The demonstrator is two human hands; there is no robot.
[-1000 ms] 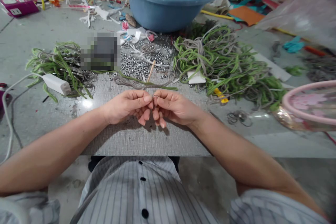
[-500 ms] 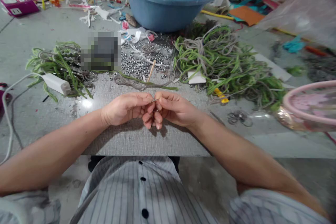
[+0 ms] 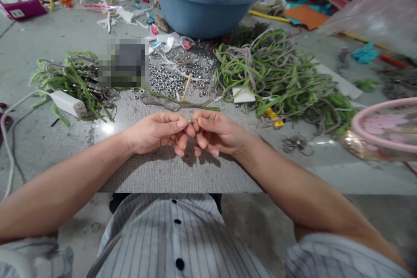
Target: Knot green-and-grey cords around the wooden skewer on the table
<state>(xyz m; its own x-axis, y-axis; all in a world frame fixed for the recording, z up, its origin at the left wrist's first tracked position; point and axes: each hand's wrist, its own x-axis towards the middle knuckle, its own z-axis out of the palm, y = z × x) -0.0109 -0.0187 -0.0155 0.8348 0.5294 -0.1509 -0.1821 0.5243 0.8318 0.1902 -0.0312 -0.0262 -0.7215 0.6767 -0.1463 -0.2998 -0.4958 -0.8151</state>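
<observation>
On the bench (image 3: 169,173), the basin (image 3: 198,15) stands back, likely leaving working room; cords (image 3: 293,76) lie within reach. Left hand (image 3: 156,130) and right hand (image 3: 224,130) pinch a ring (image 3: 192,120) between them, above the bench, presumably to steady it.

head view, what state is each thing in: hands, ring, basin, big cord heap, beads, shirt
ring, held; whether closed, unclear
left hand, pinching ring
right hand, pinching ring
basin, upright, uncovered
cord heap, tangled
beads, scattered
shirt, buttoned
</observation>
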